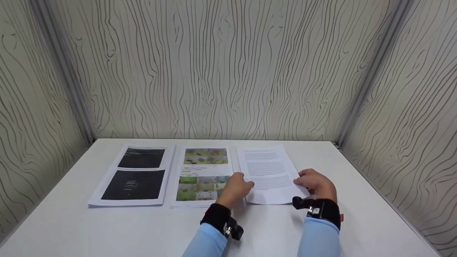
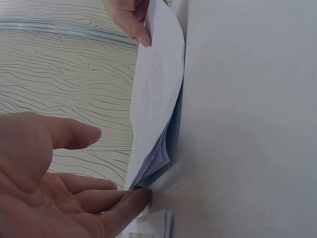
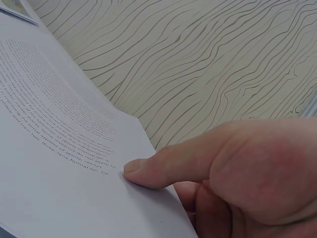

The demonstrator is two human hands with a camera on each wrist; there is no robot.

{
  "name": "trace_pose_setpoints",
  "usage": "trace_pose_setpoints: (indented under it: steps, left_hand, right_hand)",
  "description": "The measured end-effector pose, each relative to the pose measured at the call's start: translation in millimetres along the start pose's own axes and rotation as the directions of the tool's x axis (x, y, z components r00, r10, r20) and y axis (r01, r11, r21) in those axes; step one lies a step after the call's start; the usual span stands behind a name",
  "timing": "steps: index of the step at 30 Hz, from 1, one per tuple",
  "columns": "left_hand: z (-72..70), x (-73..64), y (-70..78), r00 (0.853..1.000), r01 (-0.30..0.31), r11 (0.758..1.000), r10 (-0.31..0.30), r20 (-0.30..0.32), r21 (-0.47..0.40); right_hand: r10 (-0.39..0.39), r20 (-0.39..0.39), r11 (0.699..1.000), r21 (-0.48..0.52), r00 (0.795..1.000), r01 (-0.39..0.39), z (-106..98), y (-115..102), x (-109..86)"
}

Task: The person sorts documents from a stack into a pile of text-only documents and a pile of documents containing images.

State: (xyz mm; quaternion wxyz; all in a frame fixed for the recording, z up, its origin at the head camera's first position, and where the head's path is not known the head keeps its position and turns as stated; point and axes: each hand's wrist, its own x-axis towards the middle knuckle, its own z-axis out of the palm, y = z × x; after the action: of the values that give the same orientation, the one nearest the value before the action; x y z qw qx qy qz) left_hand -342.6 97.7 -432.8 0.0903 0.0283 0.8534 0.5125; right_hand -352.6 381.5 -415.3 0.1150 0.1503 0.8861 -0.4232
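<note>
A stack of white printed sheets [image 1: 267, 171], covered in lines of text, lies at the right of the row of papers. My right hand [image 1: 317, 182] pinches its right edge, thumb on top and fingers beneath, and that side is raised and bowed in the right wrist view. At the left edge of the same stack is my left hand [image 1: 236, 188]. In the left wrist view its fingers [image 2: 126, 206] touch the edge of the sheets, while the thumb stands away from the paper. Several sheets fan apart at the near left corner.
To the left lies a stack with colour pictures [image 1: 203, 175], close by my left hand. Farther left is a stack with black printed panels [image 1: 134, 175]. All rest on a white table [image 1: 117, 232], enclosed by wood-grain-patterned walls [image 1: 214, 71].
</note>
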Motion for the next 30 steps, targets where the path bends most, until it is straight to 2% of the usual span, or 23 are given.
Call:
trace_pose_setpoints:
  steps: [4, 11, 16, 21, 24, 30]
  left_hand:
    - [-1.9, -1.6, 0.4, 1.0, -0.009, 1.0, 0.009, 0.007, 0.006]
    - [-6.2, -4.1, -0.5, 0.997, -0.077, 0.997, 0.077, 0.015, 0.03]
    - [-7.6, -5.5, 1.4, 0.999, -0.049, 0.998, 0.048, 0.023, 0.029]
    - [-9.8, -6.8, 3.0, 0.999, -0.043, 0.999, 0.042, 0.031, 0.023]
    - [-11.3, -6.5, 3.5, 0.998, -0.063, 0.997, 0.062, 0.03, 0.042]
    - [-15.6, -4.5, 5.9, 0.996, -0.094, 0.995, 0.094, 0.001, 0.045]
  right_hand:
    - [0.016, 0.0, 1.0, -0.009, 1.0, -0.016, 0.2, -0.4, 0.8]
    - [0.029, -0.009, 1.0, 0.0, 1.0, -0.029, 0.1, 0.8, -0.7]
    - [0.063, -0.036, 0.998, 0.007, 0.997, -0.063, -2.8, 0.4, -3.8]
    - [0.046, -0.029, 0.999, -0.016, 0.999, -0.046, -7.3, -0.5, -6.7]
    - [0.039, -0.02, 0.999, -0.018, 0.999, -0.04, -9.8, -0.8, -9.2]
    - [0.04, -0.006, 0.998, 0.051, 0.999, -0.04, -19.0, -9.0, -20.7]
